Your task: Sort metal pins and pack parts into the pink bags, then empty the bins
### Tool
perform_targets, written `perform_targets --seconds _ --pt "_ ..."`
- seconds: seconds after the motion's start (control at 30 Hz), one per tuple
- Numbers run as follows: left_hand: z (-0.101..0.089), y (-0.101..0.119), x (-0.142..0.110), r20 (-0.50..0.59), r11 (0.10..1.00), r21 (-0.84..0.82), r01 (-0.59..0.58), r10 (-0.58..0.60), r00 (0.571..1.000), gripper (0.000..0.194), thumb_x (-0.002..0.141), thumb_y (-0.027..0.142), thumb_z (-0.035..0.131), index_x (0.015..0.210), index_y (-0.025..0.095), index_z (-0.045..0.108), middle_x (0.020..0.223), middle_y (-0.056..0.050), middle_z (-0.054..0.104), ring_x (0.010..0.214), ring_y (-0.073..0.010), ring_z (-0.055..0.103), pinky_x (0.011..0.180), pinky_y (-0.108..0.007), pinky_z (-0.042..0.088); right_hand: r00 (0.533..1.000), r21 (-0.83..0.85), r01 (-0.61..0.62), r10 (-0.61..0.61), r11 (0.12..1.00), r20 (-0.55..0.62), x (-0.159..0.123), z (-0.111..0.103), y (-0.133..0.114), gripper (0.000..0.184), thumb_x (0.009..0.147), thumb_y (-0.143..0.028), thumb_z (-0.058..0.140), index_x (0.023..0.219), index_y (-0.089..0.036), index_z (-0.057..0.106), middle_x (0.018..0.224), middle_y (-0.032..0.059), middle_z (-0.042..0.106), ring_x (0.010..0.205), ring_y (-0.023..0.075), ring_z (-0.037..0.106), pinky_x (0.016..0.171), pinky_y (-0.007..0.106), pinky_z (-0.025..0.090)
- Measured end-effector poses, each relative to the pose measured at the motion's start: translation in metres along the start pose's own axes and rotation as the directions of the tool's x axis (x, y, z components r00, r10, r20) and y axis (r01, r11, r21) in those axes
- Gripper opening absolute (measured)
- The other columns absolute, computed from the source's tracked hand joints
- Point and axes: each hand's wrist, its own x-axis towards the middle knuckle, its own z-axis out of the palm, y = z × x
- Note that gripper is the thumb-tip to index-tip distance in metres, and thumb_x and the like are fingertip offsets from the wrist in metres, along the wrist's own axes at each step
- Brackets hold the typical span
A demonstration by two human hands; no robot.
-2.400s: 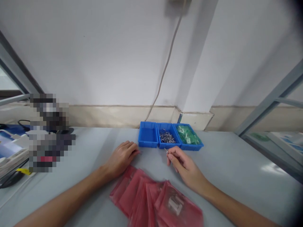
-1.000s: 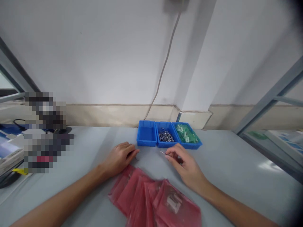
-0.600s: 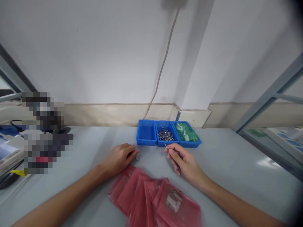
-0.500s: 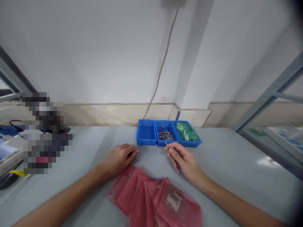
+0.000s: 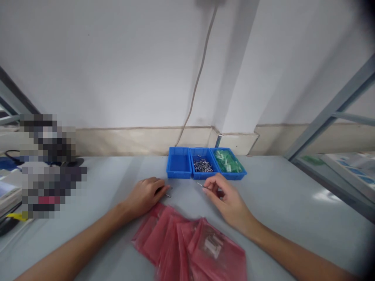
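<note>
In the head view, the right hand (image 5: pixel 227 200) is on the near side of the middle bin (image 5: pixel 202 176), a little to its right, with its fingers (image 5: pixel 209 192) closed in a pinch on a thin metal pin (image 5: pixel 199 184). That pin juts leftward from them, its long axis slanting slightly away from the person, so the free end sits just in front of the middle bin; the right hand is the nearer one. Left of the middle bin and nearer the person, the left hand (image 5: pixel 146 195) lies curled low at the worktop (image 5: pixel 284 210), the end of a second pin (image 5: pixel 168 195) showing beside it; whether its fingers grip this or merely cover it, I cannot tell. Loose pins (image 5: pixel 202 166) lie heaped inside the middle bin, flanked by the left bin (image 5: pixel 179 175) and the right bin (image 5: pixel 233 177). In front of the middle bin, the gap between the hands leaves some room, bounded nearer the person by red bags (image 5: pixel 170 242)
</note>
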Motion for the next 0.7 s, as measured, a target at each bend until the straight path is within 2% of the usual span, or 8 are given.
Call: perform_targets --seconds 0.17,0.27,0.33,0.4,0.5,0.7 --pt "-0.0001 -0.0009 0.0003 -0.01 1.0 0.001 -0.005 0.005 1.0 0.036 0.111 0.037 0.047 0.086 0.02 0.066 0.08 -0.003 0.068 0.07 -0.0189 0.062 0.066 -0.031 0.04 1.0 0.001 0.018 -0.018 1.0 0.018 0.0004 -0.0006 -0.0008 0.012 0.103 -0.034 0.063 0.098 -0.025 0.067 0.095 0.0023 0.059 0.083 0.0181 0.058 0.071 0.03 0.048" --pt "0.0 -0.0002 0.0007 -0.024 1.0 -0.006 -0.028 0.028 0.999 0.036 0.111 0.037 0.047 0.085 0.02 0.066 0.08 -0.003 0.068 0.07 -0.0185 0.061 0.066 -0.03 0.041 0.996 0.123 -0.086 0.081 0.989 0.045 0.0018 0.0012 -0.0002 0.019 0.101 -0.044 0.066 0.099 -0.025 0.068 0.088 0.0005 0.058 0.069 0.0153 0.057 0.059 0.027 0.049" --pt "-0.0001 0.0003 0.001 -0.025 0.999 -0.004 -0.033 0.033 0.999 0.036 0.111 0.036 0.047 0.085 0.02 0.066 0.079 -0.003 0.068 0.07 -0.0184 0.061 0.066 -0.03 0.041 0.972 0.273 -0.231 0.208 0.934 0.109 0.0035 0.0032 0.0001 0.028 0.098 -0.052 0.068 0.1 -0.025 0.067 0.081 -0.0022 0.056 0.054 0.0112 0.048 0.045 0.024 0.043" --pt "-0.0001 0.0005 0.0012 -0.022 0.999 -0.004 -0.031 0.031 0.999 0.036 0.111 0.036 0.047 0.085 0.02 0.066 0.08 -0.004 0.069 0.07 -0.0186 0.062 0.066 -0.03 0.041 0.94 0.418 -0.341 0.3 0.842 0.163 0.0052 0.005 0.0004 0.034 0.094 -0.057 0.071 0.101 -0.024 0.067 0.079 -0.0032 0.055 0.048 0.0084 0.04 0.037 0.021 0.037" --pt "0.0 0.0005 0.0014 -0.034 0.999 -0.012 -0.037 0.037 0.999 0.035 0.11 0.035 0.048 0.084 0.02 0.066 0.08 -0.004 0.069 0.071 -0.0187 0.062 0.066 -0.03 0.042 0.926 0.541 -0.373 0.338 0.754 0.168 0.0072 0.0061 0.0004 0.036 0.091 -0.056 0.075 0.1 -0.022 0.07 0.083 -0.0015 0.057 0.051 0.0076 0.037 0.035 0.018 0.034" --pt "0.0007 0.0003 0.0014 -0.037 1.0 -0.001 -0.031 0.031 0.999 0.035 0.11 0.035 0.049 0.083 0.02 0.066 0.079 -0.004 0.068 0.069 -0.0183 0.061 0.065 -0.03 0.042 0.919 0.612 -0.389 0.34 0.689 0.201 0.0078 0.0032 -0.0047 0.033 0.091 -0.052 0.078 0.099 -0.021 0.071 0.082 -0.0013 0.056 0.053 0.0073 0.038 0.038 0.017 0.033"
